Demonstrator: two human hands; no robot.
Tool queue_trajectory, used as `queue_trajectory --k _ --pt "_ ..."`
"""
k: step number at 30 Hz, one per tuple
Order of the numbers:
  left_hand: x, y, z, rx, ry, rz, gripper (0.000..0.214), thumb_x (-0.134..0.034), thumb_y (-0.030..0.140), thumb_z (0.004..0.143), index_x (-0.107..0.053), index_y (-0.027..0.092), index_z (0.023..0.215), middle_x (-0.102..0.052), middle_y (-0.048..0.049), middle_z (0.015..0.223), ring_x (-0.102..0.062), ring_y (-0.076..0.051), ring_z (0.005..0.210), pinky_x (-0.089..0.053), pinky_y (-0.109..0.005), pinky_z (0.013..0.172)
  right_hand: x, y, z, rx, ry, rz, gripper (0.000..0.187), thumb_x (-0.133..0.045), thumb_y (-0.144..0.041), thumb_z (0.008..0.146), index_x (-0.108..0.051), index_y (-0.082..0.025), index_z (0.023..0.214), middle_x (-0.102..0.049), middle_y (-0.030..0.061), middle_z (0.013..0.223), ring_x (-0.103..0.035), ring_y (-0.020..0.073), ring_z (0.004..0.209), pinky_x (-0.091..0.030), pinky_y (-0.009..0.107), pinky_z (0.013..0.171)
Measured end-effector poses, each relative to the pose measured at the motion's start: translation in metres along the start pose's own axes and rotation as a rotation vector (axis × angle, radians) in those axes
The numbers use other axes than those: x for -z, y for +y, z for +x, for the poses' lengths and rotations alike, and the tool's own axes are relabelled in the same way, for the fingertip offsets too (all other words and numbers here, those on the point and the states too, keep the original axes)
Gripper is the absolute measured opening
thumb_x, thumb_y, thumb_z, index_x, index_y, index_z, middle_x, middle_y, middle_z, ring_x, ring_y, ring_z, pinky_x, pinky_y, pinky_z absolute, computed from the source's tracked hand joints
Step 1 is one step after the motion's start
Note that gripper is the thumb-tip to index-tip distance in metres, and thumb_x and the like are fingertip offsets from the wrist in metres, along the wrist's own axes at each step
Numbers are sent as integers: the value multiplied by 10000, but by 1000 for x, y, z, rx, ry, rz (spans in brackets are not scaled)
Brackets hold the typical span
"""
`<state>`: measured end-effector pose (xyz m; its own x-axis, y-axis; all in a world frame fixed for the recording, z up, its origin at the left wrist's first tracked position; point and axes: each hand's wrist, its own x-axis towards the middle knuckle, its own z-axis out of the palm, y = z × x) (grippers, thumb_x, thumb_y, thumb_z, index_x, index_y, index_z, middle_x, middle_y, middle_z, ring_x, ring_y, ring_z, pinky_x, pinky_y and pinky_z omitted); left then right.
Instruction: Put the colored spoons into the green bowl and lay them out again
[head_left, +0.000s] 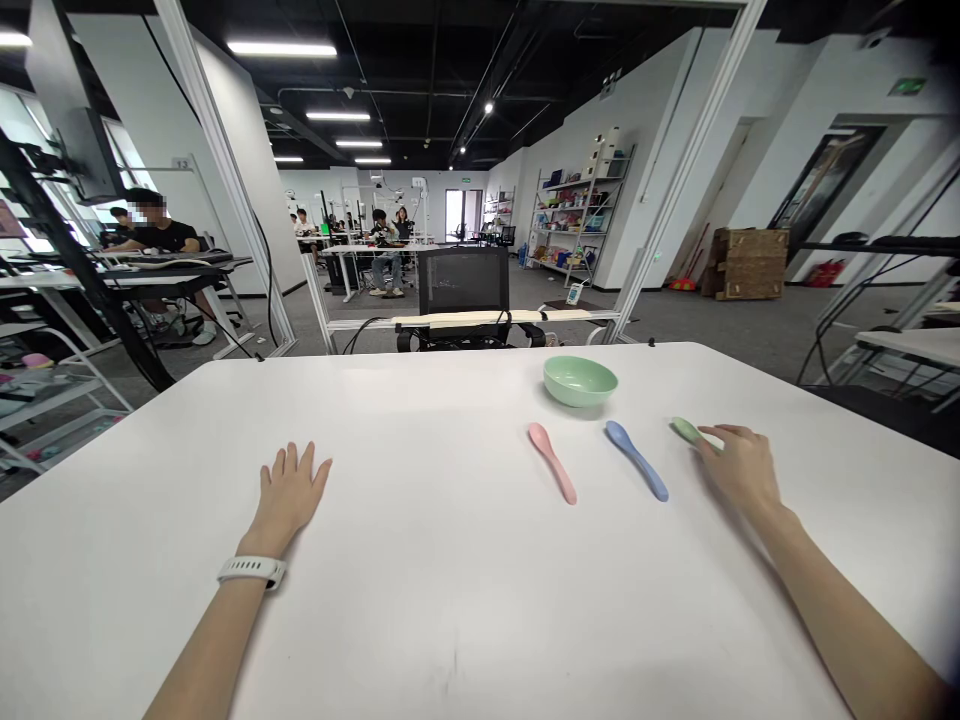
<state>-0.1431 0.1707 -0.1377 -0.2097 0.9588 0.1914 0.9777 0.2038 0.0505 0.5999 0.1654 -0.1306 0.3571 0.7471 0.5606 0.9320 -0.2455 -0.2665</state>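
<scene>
- Left hand (289, 492), wide open, palm down on the bench (405, 580)
- Pink spoon (553, 463), right of centre
- Green bowl (580, 384), far side
- Blue spoon (637, 461), nearer than the bowl
- Green spoon (684, 430), farther right
- Right hand (740, 466), nearly closed, pinching the green spoon's handle

A white worktop (420, 590) carries a round green bowl (580, 382), upright near the far edge. Nearer, a pink spoon (552, 462) and a blue spoon (637, 461) lie apart, heads pointing away, handles slanting right. To their right is a pale green spoon (684, 430), its handle mostly hidden. At left, a person's left grip (289, 495) rests spread, palm down. Faint dark scuffs (453, 660) mark the near middle.
</scene>
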Motion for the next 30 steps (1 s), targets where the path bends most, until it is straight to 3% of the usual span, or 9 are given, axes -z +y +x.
queue_trajectory --k 4,7,10,14,18,23,30 --pt "2 1 -2 1 5 -25 828 -254 469 1103 -530 32 1751 -457 -334 1853 -439 -483 1752 -403 -739 1363 0 -27 -3 95 -96 174 494 -449 -355 1057 -849 -181 1287 -795 234 1456 -697 371 1417 -525 530 1290" --pt "3 2 -2 0 22 -31 821 -262 474 1104 -549 40 1740 -472 -339 1842 -457 -482 1740 -413 -736 1352 -5 -45 -5 185 -230 251 463 -487 -315 1036 -838 -213 1320 -831 185 1433 -726 365 1437 -540 567 1306" --pt "4 2 -2 10 0 -22 820 -259 483 1117 -526 48 1758 -453 -326 1862 -434 -467 1758 -394 -708 1376 -7 -48 -5 200 -254 212 469 -498 -266 1020 -837 -193 1336 -845 185 1412 -732 370 1450 -531 580 1318" --pt "5 0 0 9 -25 -11 810 -272 472 1119 -509 54 1771 -445 -318 1869 -425 -461 1766 -397 -711 1381 3 -28 -2 25 -155 23 532 -435 -259 1067 -829 -100 1387 -779 272 1524 -720 408 1431 -529 559 1277" --pt "4 -2 1 12 -39 -4 815 -257 469 1122 -483 56 1786 -428 -306 1883 -413 -454 1773 -378 -709 1395 11 -5 -1 -199 -143 -71 496 -524 -346 1043 -879 -71 1254 -800 331 1398 -769 429 1210 -594 533 1090" --pt "2 -3 1 10 -33 -15 822 -257 497 1122 -495 72 1784 -435 -300 1882 -412 -452 1774 -383 -710 1390 9 1 0 -254 -162 37 449 -582 -448 1021 -894 -128 988 -846 278 1096 -768 424 1025 -595 523 961" --pt "3 -1 2 8 -26 -29 830 -266 499 1112 -513 54 1768 -441 -324 1870 -414 -467 1769 -389 -719 1376 8 -4 -1 -264 -133 86 415 -542 -343 963 -888 -117 999 -854 308 1172 -770 421 1019 -577 518 957"
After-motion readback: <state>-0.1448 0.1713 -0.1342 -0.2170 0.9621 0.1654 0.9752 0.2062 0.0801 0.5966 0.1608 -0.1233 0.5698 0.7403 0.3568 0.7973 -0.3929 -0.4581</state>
